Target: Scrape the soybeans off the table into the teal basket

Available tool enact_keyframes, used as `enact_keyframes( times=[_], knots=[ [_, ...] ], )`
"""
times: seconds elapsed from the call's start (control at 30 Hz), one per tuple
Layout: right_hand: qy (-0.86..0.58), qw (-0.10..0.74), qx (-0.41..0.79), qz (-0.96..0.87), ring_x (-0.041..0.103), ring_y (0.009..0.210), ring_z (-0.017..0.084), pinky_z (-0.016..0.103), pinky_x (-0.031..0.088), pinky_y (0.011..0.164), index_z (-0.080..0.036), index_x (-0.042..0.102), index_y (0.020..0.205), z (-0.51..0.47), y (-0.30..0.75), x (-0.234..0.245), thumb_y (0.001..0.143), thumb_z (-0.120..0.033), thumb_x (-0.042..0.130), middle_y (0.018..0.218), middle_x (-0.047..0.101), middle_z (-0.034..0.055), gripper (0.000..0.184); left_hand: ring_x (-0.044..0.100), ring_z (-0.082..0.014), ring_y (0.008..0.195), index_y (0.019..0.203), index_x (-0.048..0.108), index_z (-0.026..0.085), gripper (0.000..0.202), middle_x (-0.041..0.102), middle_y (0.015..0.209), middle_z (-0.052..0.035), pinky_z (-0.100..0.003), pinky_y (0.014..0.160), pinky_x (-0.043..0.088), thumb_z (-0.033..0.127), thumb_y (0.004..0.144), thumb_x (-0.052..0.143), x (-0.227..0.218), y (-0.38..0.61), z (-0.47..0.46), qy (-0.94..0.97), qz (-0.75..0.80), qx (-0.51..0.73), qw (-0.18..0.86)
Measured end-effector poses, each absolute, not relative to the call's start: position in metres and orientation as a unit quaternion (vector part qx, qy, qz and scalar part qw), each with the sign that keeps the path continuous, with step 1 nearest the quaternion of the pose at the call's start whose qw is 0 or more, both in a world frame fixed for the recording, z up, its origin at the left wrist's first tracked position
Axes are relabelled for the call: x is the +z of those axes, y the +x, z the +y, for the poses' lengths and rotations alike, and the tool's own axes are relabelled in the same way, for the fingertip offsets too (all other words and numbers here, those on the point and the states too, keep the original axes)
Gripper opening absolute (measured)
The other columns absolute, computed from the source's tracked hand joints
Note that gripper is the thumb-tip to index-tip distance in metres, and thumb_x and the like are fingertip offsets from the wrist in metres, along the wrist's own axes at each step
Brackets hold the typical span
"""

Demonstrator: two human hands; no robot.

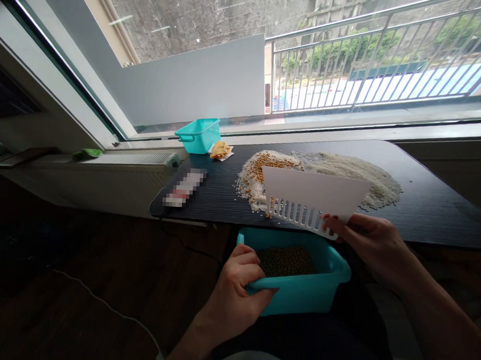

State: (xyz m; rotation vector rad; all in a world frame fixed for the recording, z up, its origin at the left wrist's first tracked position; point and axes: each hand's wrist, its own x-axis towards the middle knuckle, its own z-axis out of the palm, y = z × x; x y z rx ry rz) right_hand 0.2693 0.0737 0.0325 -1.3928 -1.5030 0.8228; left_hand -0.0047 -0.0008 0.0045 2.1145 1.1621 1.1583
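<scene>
My left hand (243,287) is closed around the left rim of a turquoise plastic bin (299,298), which sits at my lap below the table edge. Small brownish bean-like grains (287,260) cover the bin's floor. Between the thumb and fingers of my right hand (362,235) is a flat white slotted plastic scraper (314,189), tilted above the bin and the table's near edge. Its row of slots faces down. Behind it, golden beans (273,161) lie mixed with white rice-like grains (248,186). To their right spreads a pile of pale grains (357,172), partly hidden by the scraper.
On the dark table (420,211), a second turquoise bin (200,136) stands at the back left beside some yellowish snack pieces (220,149) on paper. A phone-like device (184,188) with a blurred screen lies nearer. A radiator (103,178) and window border the table.
</scene>
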Motion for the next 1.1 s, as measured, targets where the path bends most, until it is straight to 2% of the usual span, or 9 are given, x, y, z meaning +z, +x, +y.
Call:
enact_keyframes(
  times=[0.17,0.43,0.67,0.87,1.1],
  knots=[
    [-0.552,0.452,0.361,-0.601,0.067,0.062,0.021,0.032,0.056,0.057,-0.023,0.083,0.067,0.072,0.270,0.037,0.060,-0.092,0.081,0.069,0.078,0.0060,0.069,0.061,-0.0163,0.075,0.060,0.051,0.019,0.039,0.053,0.064,0.0027,-0.030,0.079,0.056,0.006,0.083,0.080,0.005,-0.005,-0.001,0.768,0.416,0.428,0.233],
    [-0.557,0.431,0.326,-0.631,0.061,0.057,0.018,0.030,0.048,0.052,-0.021,0.078,0.061,0.087,0.261,0.032,0.065,-0.095,0.074,0.060,0.071,0.0047,0.073,0.063,-0.0177,0.077,0.059,0.050,0.019,0.040,0.054,0.064,0.0021,-0.030,0.078,0.057,0.003,0.079,0.081,0.006,-0.004,-0.002,0.769,0.423,0.422,0.228],
    [-0.561,0.425,0.356,-0.615,0.067,0.062,0.022,0.034,0.054,0.057,-0.023,0.081,0.066,0.075,0.270,0.036,0.062,-0.092,0.078,0.068,0.076,0.0059,0.069,0.062,-0.0173,0.075,0.060,0.052,0.019,0.040,0.054,0.064,0.0023,-0.031,0.078,0.057,0.006,0.082,0.082,0.004,-0.004,-0.001,0.766,0.414,0.433,0.234],
    [-0.564,0.437,0.329,-0.619,0.061,0.057,0.019,0.030,0.048,0.052,-0.022,0.078,0.062,0.082,0.265,0.034,0.065,-0.090,0.077,0.061,0.072,0.0045,0.067,0.063,-0.0178,0.078,0.059,0.051,0.019,0.039,0.055,0.064,0.0018,-0.030,0.077,0.057,0.003,0.079,0.081,0.005,-0.005,-0.001,0.770,0.419,0.425,0.226],
    [-0.570,0.426,0.347,-0.611,0.067,0.063,0.022,0.033,0.054,0.058,-0.023,0.081,0.065,0.073,0.269,0.039,0.061,-0.093,0.078,0.067,0.076,0.0058,0.070,0.063,-0.0185,0.078,0.060,0.051,0.020,0.040,0.056,0.064,0.0013,-0.031,0.078,0.058,0.005,0.081,0.081,0.004,-0.004,-0.001,0.770,0.415,0.430,0.224]
  ],
)
